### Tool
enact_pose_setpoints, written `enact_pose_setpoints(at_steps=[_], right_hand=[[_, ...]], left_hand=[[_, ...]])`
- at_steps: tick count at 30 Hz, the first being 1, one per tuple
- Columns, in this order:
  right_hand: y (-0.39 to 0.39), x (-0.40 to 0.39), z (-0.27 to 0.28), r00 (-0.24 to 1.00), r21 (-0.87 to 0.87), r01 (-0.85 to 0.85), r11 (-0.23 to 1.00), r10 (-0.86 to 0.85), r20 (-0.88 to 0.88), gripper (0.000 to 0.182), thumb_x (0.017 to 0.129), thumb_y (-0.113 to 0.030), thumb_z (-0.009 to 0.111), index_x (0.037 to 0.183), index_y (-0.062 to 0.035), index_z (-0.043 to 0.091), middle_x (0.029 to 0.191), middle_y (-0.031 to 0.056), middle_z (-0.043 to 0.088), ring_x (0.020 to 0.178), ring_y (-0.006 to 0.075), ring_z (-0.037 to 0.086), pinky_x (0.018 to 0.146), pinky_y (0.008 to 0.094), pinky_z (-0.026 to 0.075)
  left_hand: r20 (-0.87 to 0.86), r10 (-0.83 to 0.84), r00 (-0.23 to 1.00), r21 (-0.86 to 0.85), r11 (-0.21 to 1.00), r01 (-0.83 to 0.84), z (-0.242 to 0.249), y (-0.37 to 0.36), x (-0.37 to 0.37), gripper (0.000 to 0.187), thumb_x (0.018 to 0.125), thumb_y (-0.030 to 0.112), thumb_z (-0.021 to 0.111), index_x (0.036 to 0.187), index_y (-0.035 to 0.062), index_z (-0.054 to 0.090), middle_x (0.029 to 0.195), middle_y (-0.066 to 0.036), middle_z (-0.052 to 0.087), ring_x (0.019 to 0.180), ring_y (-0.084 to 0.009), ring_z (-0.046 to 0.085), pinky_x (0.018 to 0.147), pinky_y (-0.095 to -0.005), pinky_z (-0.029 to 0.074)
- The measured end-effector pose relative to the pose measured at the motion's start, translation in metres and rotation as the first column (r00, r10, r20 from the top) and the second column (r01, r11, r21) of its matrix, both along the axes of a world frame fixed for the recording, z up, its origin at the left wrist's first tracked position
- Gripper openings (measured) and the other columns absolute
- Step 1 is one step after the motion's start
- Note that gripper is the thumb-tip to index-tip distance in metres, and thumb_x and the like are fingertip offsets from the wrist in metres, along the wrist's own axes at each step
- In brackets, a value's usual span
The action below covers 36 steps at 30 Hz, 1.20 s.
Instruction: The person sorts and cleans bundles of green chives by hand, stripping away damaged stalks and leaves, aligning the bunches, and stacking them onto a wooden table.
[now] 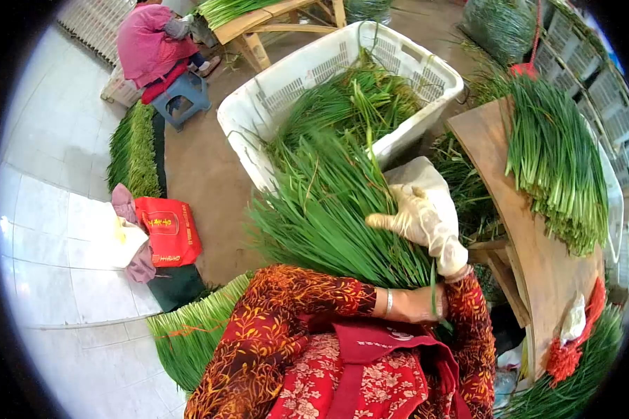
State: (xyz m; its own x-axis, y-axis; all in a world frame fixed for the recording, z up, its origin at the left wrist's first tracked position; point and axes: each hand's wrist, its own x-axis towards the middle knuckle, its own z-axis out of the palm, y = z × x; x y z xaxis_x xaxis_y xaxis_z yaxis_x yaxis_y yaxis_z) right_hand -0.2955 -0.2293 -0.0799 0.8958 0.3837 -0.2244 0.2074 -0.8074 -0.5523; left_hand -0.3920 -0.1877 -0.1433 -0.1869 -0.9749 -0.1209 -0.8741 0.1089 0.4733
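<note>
Nearest, against a red patterned sleeve (pixel 272 314): bare left hand (pixel 416 305), bracelet at the wrist, fingers wrapped tight round the base of a bunch of chives (pixel 335 209). Gathered at the lap, held in front of the body. Long axis running from the grip at lower right up and away to upper left, cut ends in the fist, leaf tips fanning out toward the white crate (pixel 286 91). Just above the grip: gloved right hand (pixel 418 220), half open, fingers spread and laid flat on the bunch's right side, clasping nothing. To the right, a wooden board (pixel 531 251) bearing a laid row of chives (pixel 555 160). Farther off, top left, a seated person in pink (pixel 150 42) on a blue stool (pixel 182 94).
</note>
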Motion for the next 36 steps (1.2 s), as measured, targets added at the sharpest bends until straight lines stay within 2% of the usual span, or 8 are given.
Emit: enact_pose_setpoints(at_steps=[4, 5, 9, 14, 19, 22, 28, 36], right_hand=[[-0.001, -0.001, -0.019, 0.999, -0.108, 0.025, 0.994, -0.029, -0.036, 0.081, 0.066, -0.059, 0.061, 0.129, -0.0131, 0.039, 0.119, 0.0161, 0.05, 0.116, 0.0377, 0.04, 0.101, 0.0397, 0.025], [-0.004, 0.002, -0.034, 1.0, -0.07, 0.019, 0.997, -0.019, -0.001, 0.077, 0.068, -0.056, 0.061, 0.128, -0.014, 0.039, 0.119, 0.0164, 0.051, 0.116, 0.0299, 0.043, 0.102, 0.0385, 0.023], [-0.006, -0.003, -0.051, 0.991, -0.114, 0.094, 0.989, -0.082, 0.106, 0.07, 0.07, -0.048, 0.063, 0.124, -0.0088, 0.042, 0.114, 0.0156, 0.054, 0.111, 0.0254, 0.048, 0.102, 0.037, 0.022], [-0.009, -0.006, -0.048, 0.987, -0.062, 0.113, 0.992, -0.105, 0.118, 0.079, 0.063, -0.057, 0.064, 0.118, -0.0036, 0.047, 0.111, 0.015, 0.056, 0.108, 0.0299, 0.049, 0.097, 0.0367, 0.03], [-0.008, -0.012, -0.035, 0.987, -0.012, 0.148, 0.989, -0.147, 0.063, 0.087, 0.062, -0.061, 0.062, 0.121, 0.0, 0.044, 0.112, 0.0182, 0.055, 0.113, 0.034, 0.044, 0.099, 0.0353, 0.028], [-0.009, -0.02, -0.039, 0.971, -0.051, 0.214, 0.975, -0.207, 0.116, 0.087, 0.062, -0.059, 0.064, 0.122, 0.0016, 0.043, 0.11, 0.0182, 0.056, 0.112, 0.0332, 0.044, 0.099, 0.0343, 0.028], [-0.01, -0.035, -0.012, 0.978, 0.183, 0.179, 0.967, -0.195, 0.077, 0.073, 0.066, -0.041, 0.071, 0.122, -0.0022, 0.044, 0.112, 0.0173, 0.054, 0.107, 0.0302, 0.049, 0.093, 0.0354, 0.036], [-0.019, -0.053, -0.004, 0.999, 0.33, 0.02, 0.944, -0.029, 0.021, 0.073, 0.069, -0.054, 0.061, 0.118, -0.002, 0.044, 0.098, 0.025, 0.057, 0.095, 0.035, 0.055, 0.081, 0.038, 0.042]], left_hand=[[-0.116, 0.012, 0.993, -0.596, 0.799, -0.079, -0.099, -0.002, -0.031, 0.033, 0.074, 0.016, 0.047, 0.102, -0.0001, 0.053, 0.104, -0.013, 0.055, 0.096, -0.0248, 0.053, 0.082, -0.0376, 0.043], [0.062, -0.083, 0.995, 0.02, 0.996, 0.082, 0.023, 0.024, -0.004, 0.032, 0.076, 0.018, 0.047, 0.104, 0.0031, 0.052, 0.107, -0.012, 0.053, 0.102, -0.0254, 0.05, 0.088, -0.0417, 0.038], [0.149, -0.022, 0.989, -0.598, 0.794, 0.107, 0.066, 0.082, 0.017, 0.03, 0.076, 0.017, 0.053, 0.105, 0.0096, 0.056, 0.115, -0.006, 0.052, 0.117, -0.0235, 0.042, 0.104, -0.0458, 0.024], [-0.142, 0.679, 0.72, 0.603, 0.636, -0.481, 0.146, 0.192, 0.068, 0.039, 0.074, 0.048, 0.061, 0.082, 0.0098, 0.064, 0.079, -0.004, 0.064, 0.076, -0.0192, 0.06, 0.06, -0.0314, 0.046], [0.061, 0.648, 0.759, 0.902, 0.29, -0.32, 0.074, 0.241, 0.029, 0.062, 0.074, 0.061, 0.052, 0.101, 0.0065, 0.061, 0.097, -0.015, 0.062, 0.09, -0.0272, 0.058, 0.075, -0.0366, 0.045], [-0.22, 0.846, 0.486, 0.714, 0.479, -0.511, 0.041, 0.232, 0.006, 0.075, 0.074, 0.07, 0.041, 0.111, 0.0068, 0.058, 0.113, -0.022, 0.053, 0.108, -0.03, 0.049, 0.094, -0.0369, 0.035], [-0.547, 0.515, -0.66, 0.781, 0.03, -0.624, 0.005, 0.184, 0.011, 0.084, 0.08, 0.059, 0.047, 0.13, -0.006, 0.029, 0.137, -0.014, 0.029, 0.125, -0.0203, 0.029, 0.104, -0.0319, 0.023], [-0.591, 0.762, -0.265, 0.531, 0.12, -0.839, 0.064, 0.161, 0.013, 0.064, 0.085, 0.048, 0.049, 0.122, -0.0041, 0.042, 0.123, -0.013, 0.045, 0.112, -0.0199, 0.042, 0.097, -0.0313, 0.03]])
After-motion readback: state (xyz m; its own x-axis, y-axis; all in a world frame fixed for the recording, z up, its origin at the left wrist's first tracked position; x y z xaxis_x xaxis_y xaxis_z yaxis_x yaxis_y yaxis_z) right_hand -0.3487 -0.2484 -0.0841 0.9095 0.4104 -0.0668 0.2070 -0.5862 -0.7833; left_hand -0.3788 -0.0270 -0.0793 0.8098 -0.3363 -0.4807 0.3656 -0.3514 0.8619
